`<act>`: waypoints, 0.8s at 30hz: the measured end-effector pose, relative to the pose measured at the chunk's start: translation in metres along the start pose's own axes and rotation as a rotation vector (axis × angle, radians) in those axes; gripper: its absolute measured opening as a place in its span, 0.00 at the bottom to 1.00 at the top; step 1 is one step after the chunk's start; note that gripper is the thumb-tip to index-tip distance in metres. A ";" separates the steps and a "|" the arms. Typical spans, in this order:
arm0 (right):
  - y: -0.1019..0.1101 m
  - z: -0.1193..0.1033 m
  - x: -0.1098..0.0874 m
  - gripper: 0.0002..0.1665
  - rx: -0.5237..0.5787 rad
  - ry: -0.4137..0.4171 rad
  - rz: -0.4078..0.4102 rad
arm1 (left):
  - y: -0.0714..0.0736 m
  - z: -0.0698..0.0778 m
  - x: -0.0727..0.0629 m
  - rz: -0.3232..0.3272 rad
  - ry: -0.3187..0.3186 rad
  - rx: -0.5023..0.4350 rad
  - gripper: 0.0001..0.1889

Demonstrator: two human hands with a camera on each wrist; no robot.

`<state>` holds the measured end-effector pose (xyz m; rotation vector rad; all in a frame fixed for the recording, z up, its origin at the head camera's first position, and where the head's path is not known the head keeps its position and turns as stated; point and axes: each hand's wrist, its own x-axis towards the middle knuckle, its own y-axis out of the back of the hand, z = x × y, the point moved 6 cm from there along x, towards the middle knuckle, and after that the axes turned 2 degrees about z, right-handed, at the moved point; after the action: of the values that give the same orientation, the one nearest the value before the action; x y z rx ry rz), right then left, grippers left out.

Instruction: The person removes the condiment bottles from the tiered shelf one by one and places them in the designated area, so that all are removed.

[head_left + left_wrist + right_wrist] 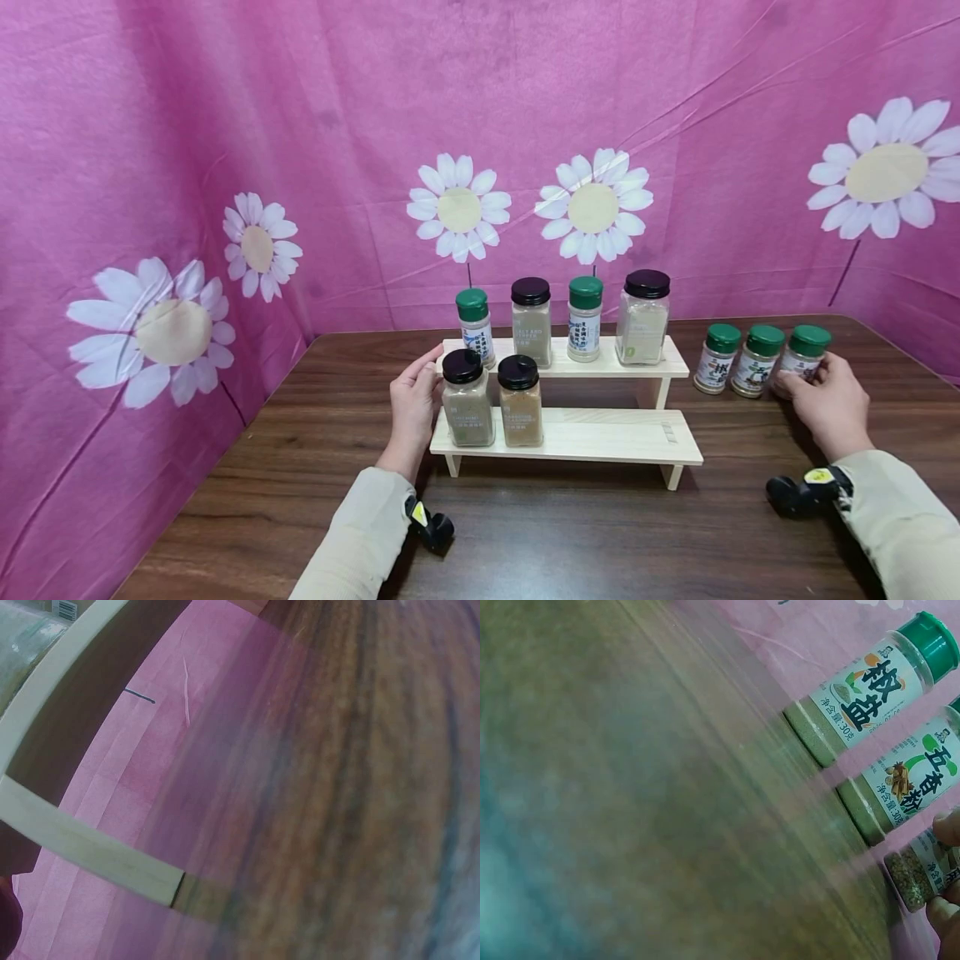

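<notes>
At the far right of the table, my right hand (834, 410) pinches a green-capped spice jar (808, 342) between thumb and fingers. Right beside it stand two similar jars, a middle one (757, 362) and a left one (716, 360). The right wrist view shows coarse grains in the pinched jar (909, 879) and fine powder in the other two. My left hand (411, 408) holds the left end of a two-tier wooden rack (600, 433) at its upper shelf; some fingers are hidden behind a black-lidded jar (468, 408).
The upper shelf bears two green-capped jars (584, 321) and two black-lidded jars (643, 321). A second black-lidded jar (521, 404) shares the lower shelf's left side. Behind the brown wooden table (570, 533) hangs a pink cloth (360, 100) with daisies.
</notes>
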<state>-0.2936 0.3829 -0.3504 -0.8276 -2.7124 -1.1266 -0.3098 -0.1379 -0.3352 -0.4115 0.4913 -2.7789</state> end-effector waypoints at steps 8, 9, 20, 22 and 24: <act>-0.005 -0.002 0.005 0.34 0.024 0.018 -0.025 | 0.000 0.000 0.000 0.002 0.008 0.000 0.18; -0.005 -0.002 0.005 0.34 0.024 0.018 -0.025 | 0.000 0.000 0.000 0.002 0.009 -0.001 0.18; -0.003 -0.001 0.006 0.39 0.004 -0.009 -0.040 | -0.001 0.001 0.000 -0.001 -0.003 -0.003 0.18; -0.002 -0.001 0.004 0.42 0.005 -0.024 -0.045 | -0.001 0.001 0.000 0.000 -0.005 -0.001 0.18; -0.001 -0.002 0.003 0.45 0.018 -0.041 -0.047 | 0.000 0.001 0.000 0.000 -0.005 -0.001 0.18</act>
<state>-0.2966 0.3827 -0.3487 -0.7970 -2.7855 -1.1047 -0.3097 -0.1377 -0.3342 -0.4183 0.4910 -2.7773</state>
